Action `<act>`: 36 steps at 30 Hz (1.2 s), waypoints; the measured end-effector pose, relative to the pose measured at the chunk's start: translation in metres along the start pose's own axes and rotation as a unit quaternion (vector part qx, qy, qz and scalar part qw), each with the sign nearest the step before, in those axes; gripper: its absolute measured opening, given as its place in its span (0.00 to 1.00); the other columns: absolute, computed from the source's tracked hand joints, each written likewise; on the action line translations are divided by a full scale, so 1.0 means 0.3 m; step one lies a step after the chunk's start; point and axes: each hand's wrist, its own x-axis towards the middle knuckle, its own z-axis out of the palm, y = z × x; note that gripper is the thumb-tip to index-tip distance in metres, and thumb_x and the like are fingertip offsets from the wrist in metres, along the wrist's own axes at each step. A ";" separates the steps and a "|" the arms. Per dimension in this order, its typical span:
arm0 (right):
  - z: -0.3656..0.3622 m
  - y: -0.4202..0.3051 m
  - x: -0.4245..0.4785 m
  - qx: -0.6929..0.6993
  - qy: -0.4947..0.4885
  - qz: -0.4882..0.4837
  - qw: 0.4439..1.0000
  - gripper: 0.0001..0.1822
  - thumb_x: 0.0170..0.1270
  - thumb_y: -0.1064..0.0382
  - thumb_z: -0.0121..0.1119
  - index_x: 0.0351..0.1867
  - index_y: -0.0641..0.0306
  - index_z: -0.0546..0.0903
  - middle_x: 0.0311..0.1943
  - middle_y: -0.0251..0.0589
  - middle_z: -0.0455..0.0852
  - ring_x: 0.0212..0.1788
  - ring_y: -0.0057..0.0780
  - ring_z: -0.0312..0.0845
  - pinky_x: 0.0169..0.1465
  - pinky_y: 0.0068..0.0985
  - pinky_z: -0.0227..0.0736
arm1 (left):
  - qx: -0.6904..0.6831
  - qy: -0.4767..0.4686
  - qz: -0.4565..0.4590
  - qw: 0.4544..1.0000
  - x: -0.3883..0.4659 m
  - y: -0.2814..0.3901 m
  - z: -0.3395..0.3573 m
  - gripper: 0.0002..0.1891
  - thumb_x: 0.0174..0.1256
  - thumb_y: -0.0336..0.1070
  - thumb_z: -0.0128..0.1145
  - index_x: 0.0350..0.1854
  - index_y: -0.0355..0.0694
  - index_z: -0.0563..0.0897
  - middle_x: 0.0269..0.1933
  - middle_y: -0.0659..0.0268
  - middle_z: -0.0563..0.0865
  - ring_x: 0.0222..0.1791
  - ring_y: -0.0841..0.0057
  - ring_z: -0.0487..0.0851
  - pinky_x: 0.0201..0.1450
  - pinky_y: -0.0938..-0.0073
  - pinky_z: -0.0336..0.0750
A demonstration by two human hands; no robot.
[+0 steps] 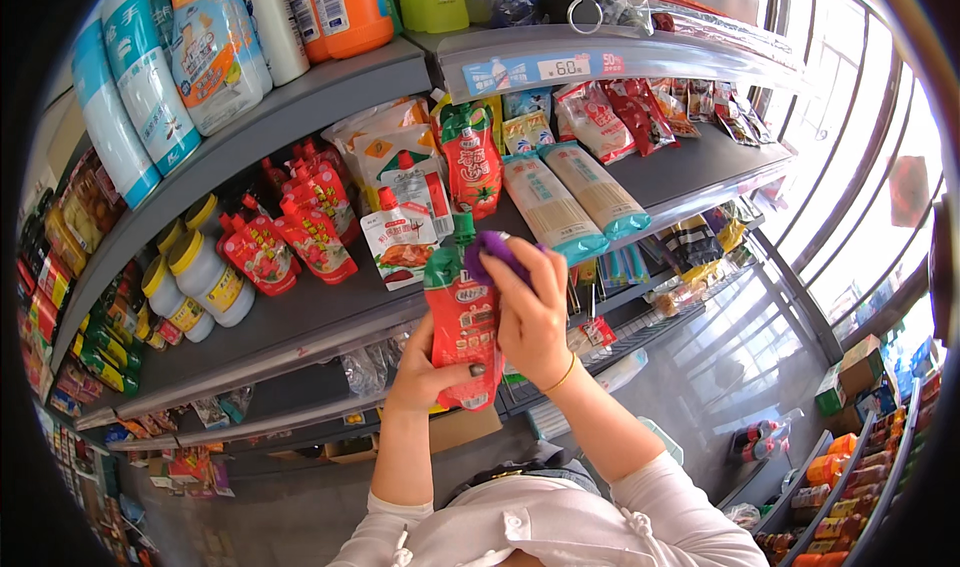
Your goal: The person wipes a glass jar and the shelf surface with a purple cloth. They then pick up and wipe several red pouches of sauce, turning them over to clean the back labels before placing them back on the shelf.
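Note:
My left hand (429, 375) grips the lower part of a red and green spouted pouch (461, 327), which bears a tomato-sauce style print and has a green cap. In my right hand (536, 304) is a bunched purple cloth (499, 258), pressed against the pouch's upper right side. Both hands are in front of the shelf edge. Just beyond them a similar red and green pouch (470, 162) stands on the grey shelf (360, 300). Beside it is a white spouted pouch (401, 240) with a food picture.
Red spouted pouches (259, 255) and yellow-lidded jars (214, 278) stand to the left. Two packs of dry noodles (555, 203) lie to the right. Above, an upper shelf (300, 94) holds spray cans (146, 79) and bottles. Drink bottles (765, 436) stand at the lower right.

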 end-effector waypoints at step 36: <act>-0.009 -0.133 -0.181 0.136 -0.158 0.002 0.978 0.29 0.51 0.75 0.62 0.59 0.61 0.79 0.64 0.53 0.71 0.63 0.59 0.68 0.65 0.48 0.68 | -0.068 0.133 0.174 0.973 0.060 0.002 0.073 0.35 0.68 0.34 0.44 0.78 0.39 0.51 0.73 0.46 0.66 0.72 0.59 0.69 0.71 0.60 0.67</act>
